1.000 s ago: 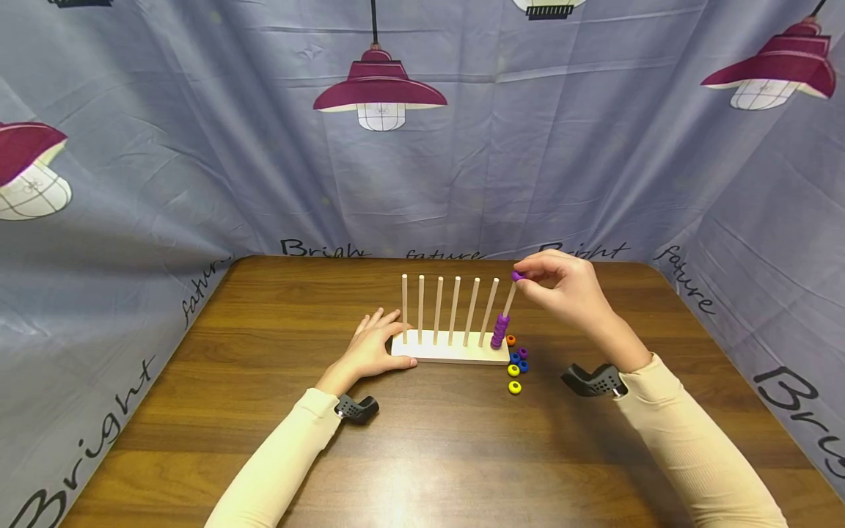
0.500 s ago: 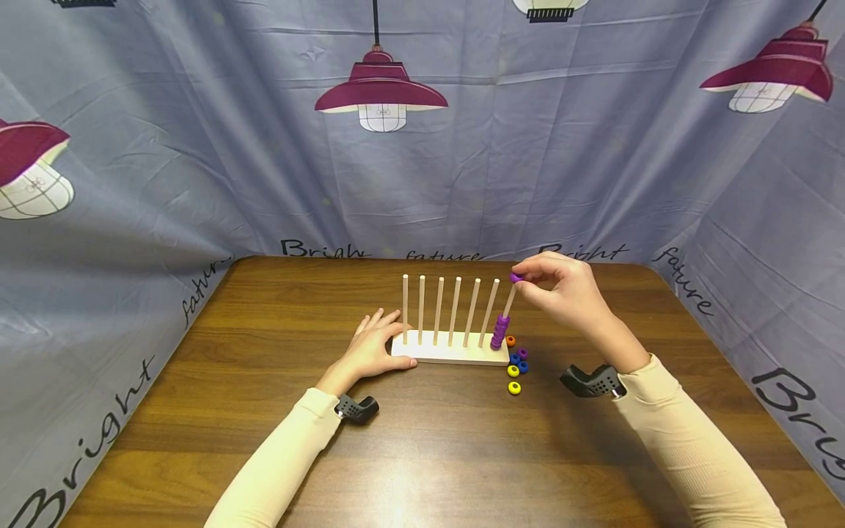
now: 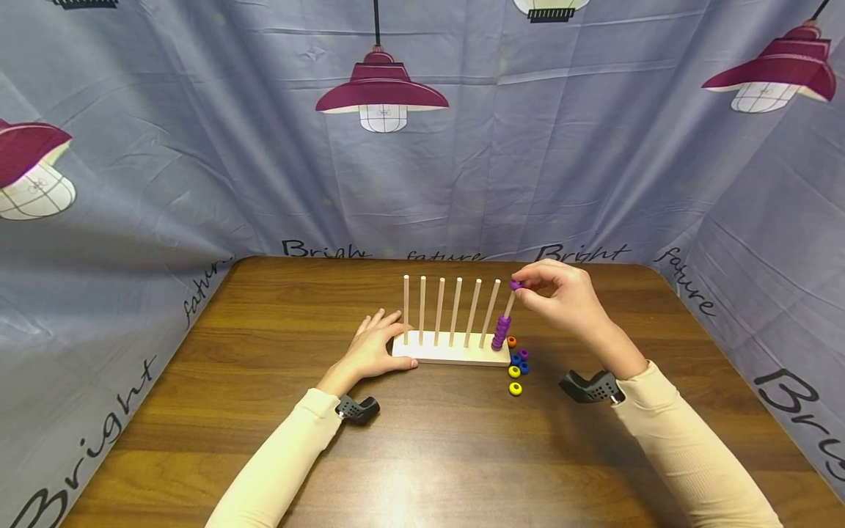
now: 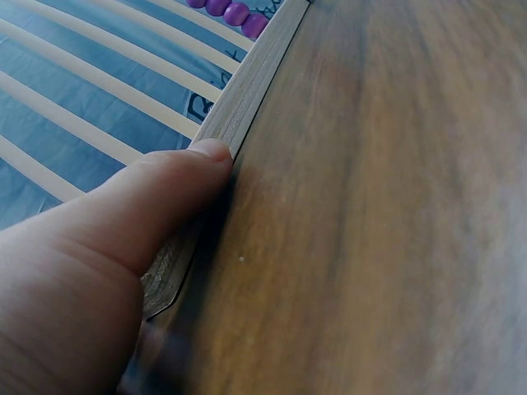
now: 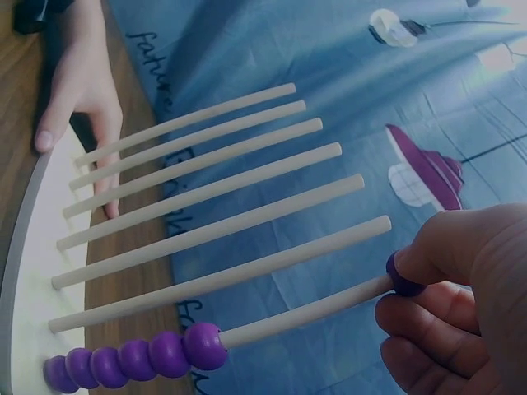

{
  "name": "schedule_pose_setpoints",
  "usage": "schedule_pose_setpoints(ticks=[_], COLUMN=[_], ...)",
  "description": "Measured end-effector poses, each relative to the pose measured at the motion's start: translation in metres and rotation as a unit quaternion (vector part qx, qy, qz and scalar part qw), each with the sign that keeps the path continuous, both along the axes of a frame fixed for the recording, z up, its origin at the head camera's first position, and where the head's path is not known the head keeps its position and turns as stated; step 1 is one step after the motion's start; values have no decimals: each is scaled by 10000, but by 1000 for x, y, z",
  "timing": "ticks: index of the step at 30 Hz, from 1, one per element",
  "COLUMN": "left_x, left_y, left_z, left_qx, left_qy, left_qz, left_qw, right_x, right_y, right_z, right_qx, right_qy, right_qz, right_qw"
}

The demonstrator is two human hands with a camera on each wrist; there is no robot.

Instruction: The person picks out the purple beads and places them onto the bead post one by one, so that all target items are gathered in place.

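A pale wooden stand [image 3: 455,355] with a row of upright pegs sits on the table. My left hand [image 3: 370,352] grips its left end, thumb along the front edge and fingers behind. Several purple beads [image 5: 136,360] are stacked low on the rightmost peg. At the top of that same peg, my right hand [image 3: 561,297] pinches another purple bead [image 5: 405,280] between thumb and fingers. In the right wrist view, the peg's tip is hidden at this bead. The other pegs carry no beads.
Loose beads lie by the stand's right end: an orange bead [image 3: 511,342], a purple bead [image 3: 524,353], blue beads [image 3: 524,368] and yellow beads [image 3: 515,389]. A patterned curtain [image 3: 409,191] rises behind the brown wooden table [image 3: 422,440].
My right hand has come down slightly with the purple bead at the top of the rightmost peg. The left hand and the stand have stayed in place.
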State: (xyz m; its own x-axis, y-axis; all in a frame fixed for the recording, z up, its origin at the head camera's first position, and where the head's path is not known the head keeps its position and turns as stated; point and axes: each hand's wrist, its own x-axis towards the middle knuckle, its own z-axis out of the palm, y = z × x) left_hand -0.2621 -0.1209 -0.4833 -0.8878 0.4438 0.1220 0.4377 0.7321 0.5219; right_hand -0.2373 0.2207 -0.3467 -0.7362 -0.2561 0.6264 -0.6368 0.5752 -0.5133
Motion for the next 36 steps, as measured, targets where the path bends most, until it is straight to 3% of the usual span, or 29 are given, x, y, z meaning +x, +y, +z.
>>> schedule_pose_setpoints(ticks=[31, 36], left_x=[1, 2], left_y=[1, 1], left_z=[2, 3], left_qx=[-40, 25], left_qy=[-41, 35], left_qz=[7, 7], left_qw=[10000, 10000], right_x=[5, 6], right_y=[5, 11], right_z=[-16, -23], right_qx=[-453, -286], right_qy=[-265, -354], right_qz=[25, -95], right_qw=[9986, 9989])
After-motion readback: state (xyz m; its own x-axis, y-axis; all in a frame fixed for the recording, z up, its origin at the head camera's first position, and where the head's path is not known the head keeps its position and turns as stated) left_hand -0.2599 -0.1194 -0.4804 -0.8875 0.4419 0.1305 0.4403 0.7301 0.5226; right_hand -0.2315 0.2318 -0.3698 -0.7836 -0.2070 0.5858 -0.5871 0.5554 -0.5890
